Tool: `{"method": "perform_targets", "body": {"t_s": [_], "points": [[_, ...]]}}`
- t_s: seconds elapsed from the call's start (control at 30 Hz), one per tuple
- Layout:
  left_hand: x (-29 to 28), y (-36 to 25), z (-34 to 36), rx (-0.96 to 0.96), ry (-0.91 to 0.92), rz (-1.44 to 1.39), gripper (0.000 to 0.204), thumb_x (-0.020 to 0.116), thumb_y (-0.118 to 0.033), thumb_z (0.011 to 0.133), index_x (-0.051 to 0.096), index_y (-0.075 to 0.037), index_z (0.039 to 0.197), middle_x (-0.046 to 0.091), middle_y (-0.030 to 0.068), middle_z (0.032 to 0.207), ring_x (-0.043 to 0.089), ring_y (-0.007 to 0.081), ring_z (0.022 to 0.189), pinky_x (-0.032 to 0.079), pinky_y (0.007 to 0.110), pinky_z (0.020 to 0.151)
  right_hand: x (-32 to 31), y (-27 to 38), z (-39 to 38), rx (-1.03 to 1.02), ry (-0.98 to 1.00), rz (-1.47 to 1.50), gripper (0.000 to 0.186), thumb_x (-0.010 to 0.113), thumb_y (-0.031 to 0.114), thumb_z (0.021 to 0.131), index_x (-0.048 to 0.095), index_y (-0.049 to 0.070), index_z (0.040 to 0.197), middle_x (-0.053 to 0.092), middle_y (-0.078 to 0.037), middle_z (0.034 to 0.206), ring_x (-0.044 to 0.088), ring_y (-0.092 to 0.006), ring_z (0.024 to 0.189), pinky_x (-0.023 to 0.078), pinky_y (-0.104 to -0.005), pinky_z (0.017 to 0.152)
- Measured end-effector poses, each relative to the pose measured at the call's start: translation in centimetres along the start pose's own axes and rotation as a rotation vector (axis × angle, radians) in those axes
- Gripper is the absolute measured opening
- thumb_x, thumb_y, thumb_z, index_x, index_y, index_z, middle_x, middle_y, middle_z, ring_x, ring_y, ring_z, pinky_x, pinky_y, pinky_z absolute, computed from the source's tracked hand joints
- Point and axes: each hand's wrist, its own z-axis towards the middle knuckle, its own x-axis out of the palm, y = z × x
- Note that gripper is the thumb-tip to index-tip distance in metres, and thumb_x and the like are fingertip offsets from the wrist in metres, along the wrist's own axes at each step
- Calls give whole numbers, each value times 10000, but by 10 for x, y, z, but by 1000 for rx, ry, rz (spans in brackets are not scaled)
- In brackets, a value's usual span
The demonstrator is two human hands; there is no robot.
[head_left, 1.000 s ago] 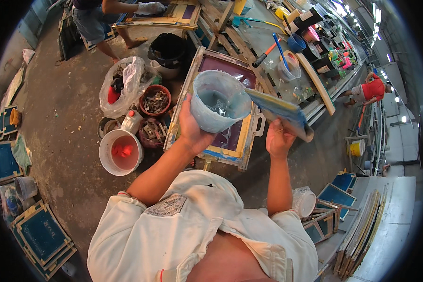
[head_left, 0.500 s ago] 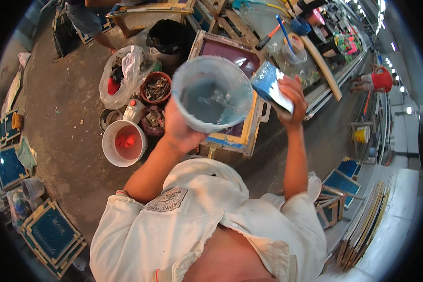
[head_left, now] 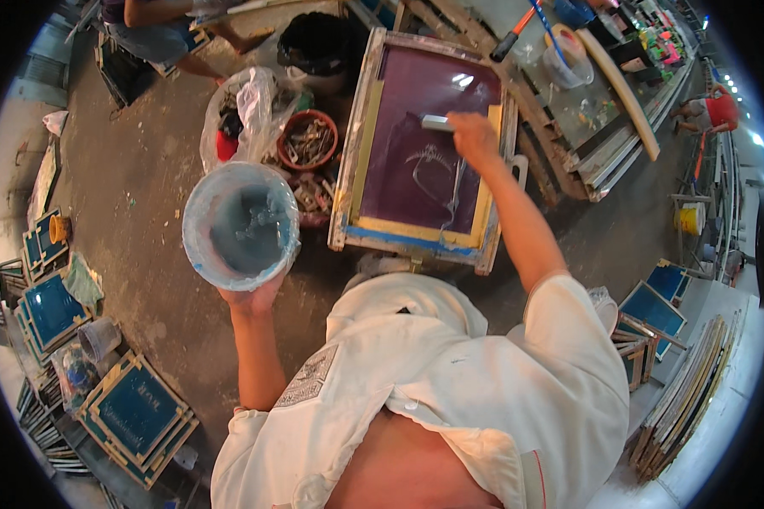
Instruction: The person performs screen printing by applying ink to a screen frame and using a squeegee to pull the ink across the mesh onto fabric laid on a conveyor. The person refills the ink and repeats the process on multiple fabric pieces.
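Observation:
My left hand [head_left: 253,293] grips a translucent plastic tub [head_left: 197,242] from underneath and its near side. Inside it is bluish-grey paste [head_left: 250,225]. Out over a screen-printing frame [head_left: 339,199] with purple mesh [head_left: 399,165], my right hand [head_left: 475,140] is closed on a flat scraper [head_left: 437,123]. The scraper's pale edge points left, at the upper middle of the mesh; whether it touches is hard to tell. Below it, a looping streak of wet paste [head_left: 429,157] trails over the mesh toward the frame's near edge.
Left of the frame are a red-brown pot of scraps [head_left: 308,140], a clear plastic bag [head_left: 250,106] and a black-lined bin [head_left: 314,47]. A glass-topped table [head_left: 598,114] with a plastic cup [head_left: 569,68] stands at right. Framed screens [head_left: 140,416] lie at lower left. Another person [head_left: 153,38] works at upper left.
The tub has moved left and lower, away from the frame. My right hand has brought the scraper left and over the mesh, where a paste streak now shows.

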Motion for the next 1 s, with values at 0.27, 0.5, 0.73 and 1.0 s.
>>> {"method": "perform_targets", "body": {"t_s": [0.27, 0.5, 0.73, 1.0], "points": [[-14, 13, 5, -8, -74, -2, 792, 591, -566, 947, 367, -83, 1533, 454, 204, 1515, 434, 404, 1397, 338, 599, 1173, -15, 40, -91, 10, 80, 94, 436, 705, 32, 750, 636, 122, 1172, 672, -78, 1048, 615, -305, 937, 497, -442, 827], [-14, 26, 15, -41, -27, -3, 691, 637, -490, 948, 429, -137, 1505, 482, 108, 1510, 468, 331, 1375, 351, 531, 1181, -44, 117, -203, 21, 178, 191, 399, 717, 77, 790, 649, 124, 1180, 677, -91, 1070, 616, -312, 968, 511, -461, 828], [-19, 27, 19, -33, 7, 40, 641, 610, -461, 974, 441, -134, 1499, 489, 88, 1508, 468, 306, 1382, 381, 520, 1166, -35, 61, -120, 275, 641, 476, 331, 766, 227, 846, 664, 119, 1141, 718, -157, 882, 688, -373, 870, 518, -456, 743], [-51, 48, 22, -81, 74, 24, 634, 549, -509, 981, 475, -108, 1467, 536, 119, 1460, 513, 326, 1340, 403, 530, 1143, 10, 27, -83, 164, 1023, 612, 409, 832, 254, 801, 698, 62, 1136, 735, -78, 906, 692, -208, 889, 525, -378, 773]]}}
